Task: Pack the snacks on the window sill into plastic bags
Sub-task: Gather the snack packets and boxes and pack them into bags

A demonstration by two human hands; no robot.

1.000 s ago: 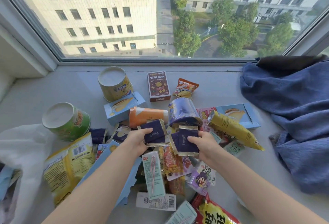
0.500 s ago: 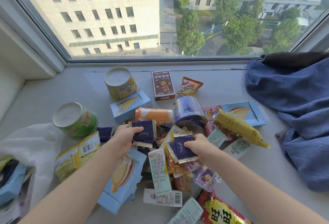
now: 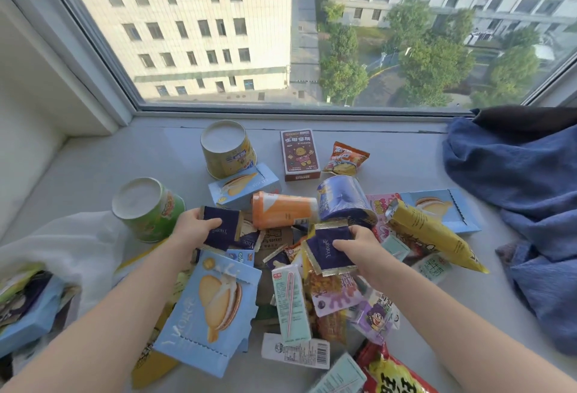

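1. On the window sill (image 3: pixel 93 171), the snacks lie in a loose heap, and both hands reach into its middle.
2. The left hand (image 3: pixel 195 230) pinches a navy packet (image 3: pixel 223 224), thumb on top and fingers hidden beneath, just right of an upturned green cup (image 3: pixel 150 208).
3. The right hand (image 3: pixel 359 244) pinches a second navy packet (image 3: pixel 324 252) at its right edge, above the crowded centre of the heap.
4. Between the two packets lie more navy wrappers and a brown card, partly covered; an orange pouch (image 3: pixel 281 210) and a blue tub (image 3: pixel 342 202) lie on their sides just behind.
5. Farther back stand a yellow cup (image 3: pixel 228 149), a brown box (image 3: pixel 299 155) and a small orange bag (image 3: pixel 345 158).
6. A large light-blue box (image 3: pixel 212 308) leans across the left forearm's side of the heap; a mint drink carton (image 3: pixel 292 305) lies beside it.
7. A long yellow bag (image 3: pixel 431 236) slants across the right, over another light-blue box (image 3: pixel 443 208).
8. A white plastic bag (image 3: pixel 78 246) sits at the left edge with boxes and packets inside.
9. A rumpled blue cloth (image 3: pixel 515 174) fills the sill's right end.
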